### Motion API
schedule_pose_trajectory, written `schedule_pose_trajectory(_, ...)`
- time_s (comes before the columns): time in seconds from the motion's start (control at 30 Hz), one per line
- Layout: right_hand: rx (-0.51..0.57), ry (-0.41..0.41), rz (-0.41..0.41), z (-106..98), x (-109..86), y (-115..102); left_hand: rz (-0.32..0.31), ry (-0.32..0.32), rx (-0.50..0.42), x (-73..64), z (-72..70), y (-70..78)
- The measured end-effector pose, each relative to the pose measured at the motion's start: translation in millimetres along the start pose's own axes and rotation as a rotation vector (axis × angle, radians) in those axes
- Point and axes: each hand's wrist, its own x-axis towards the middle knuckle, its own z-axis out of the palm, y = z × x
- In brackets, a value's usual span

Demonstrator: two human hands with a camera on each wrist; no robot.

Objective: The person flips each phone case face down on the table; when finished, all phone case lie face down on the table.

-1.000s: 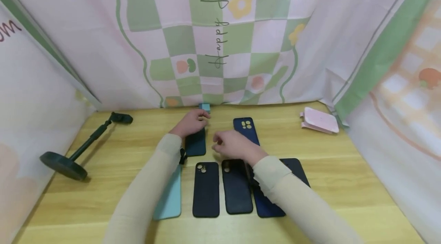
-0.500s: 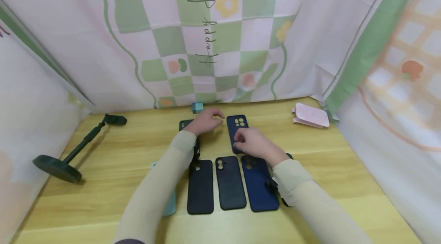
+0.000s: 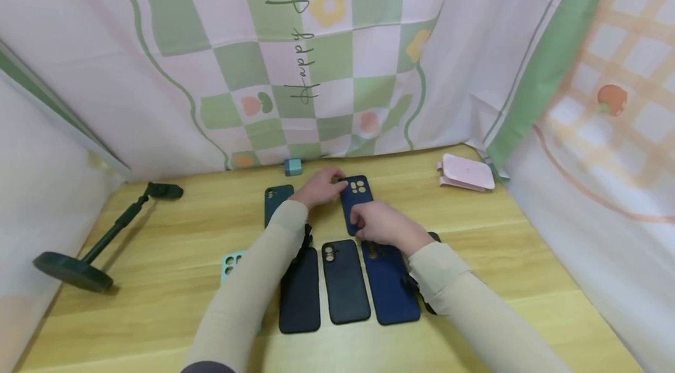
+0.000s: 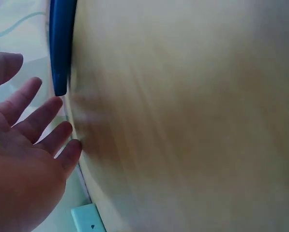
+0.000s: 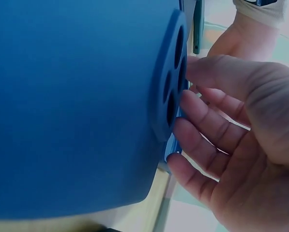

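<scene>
A dark blue phone case [image 3: 356,196] with a cluster of camera holes lies flat in the back row, between my hands. My left hand [image 3: 320,187] is at its upper left corner, fingers extended; in the left wrist view the fingertips sit by the end of the blue case [image 4: 62,53]. At the lower end of that case is my right hand [image 3: 385,223], its fingers loosely bent. Whether the right fingertips touch the case cannot be told. A second blue case [image 3: 392,291] lies under my right wrist, and fills much of the right wrist view.
A black case [image 3: 300,297] and a dark case [image 3: 346,282] lie in the front row, beside a mint case [image 3: 230,262]. A dark green case [image 3: 276,200], blue charger [image 3: 292,167], pink stand [image 3: 466,173] and black stand [image 3: 100,247] surround them.
My left hand has moved right, from over the dark green case to the back blue case's corner. My right hand has shifted right, to that case's lower end. The camera view has turned slightly right.
</scene>
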Motion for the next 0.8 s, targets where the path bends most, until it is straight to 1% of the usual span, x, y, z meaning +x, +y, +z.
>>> schedule_pose_trajectory(0.17,-0.039,-0.027,-0.005,2,4.1,-2,0.021,-0.024,0.067,-0.5,1.5,-0.5)
schedule_pose_trajectory(0.3,-0.052,-0.036,-0.016,2,6.5,-2,0.024,-0.039,0.060,-1.5,2.2,0.2)
schedule_pose_trajectory(0.43,-0.062,-0.041,-0.035,2,5.9,-2,-0.004,-0.054,-0.006,-5.7,-2.7,-1.8)
schedule_pose_trajectory(0.53,-0.013,-0.028,-0.041,1,4.2,-2,-0.033,-0.058,-0.078,-8.5,-10.6,-4.9)
schedule_pose_trajectory(0.6,0.038,0.000,-0.058,0,3.2,-2,-0.032,-0.041,-0.132,-10.7,-17.2,-6.1)
schedule_pose_trajectory(0.67,0.078,0.030,-0.095,-1,2.3,-2,-0.019,-0.017,-0.183,-13.0,-23.8,-7.2)
schedule_pose_trajectory(0.73,0.095,0.059,-0.146,-2,1.9,-3,-0.005,0.009,-0.234,-15.3,-29.9,-7.9)
schedule_pose_trajectory(0.8,0.104,0.087,-0.188,-4,1.1,-4,0.009,0.035,-0.266,-17.5,-34.7,-8.4)
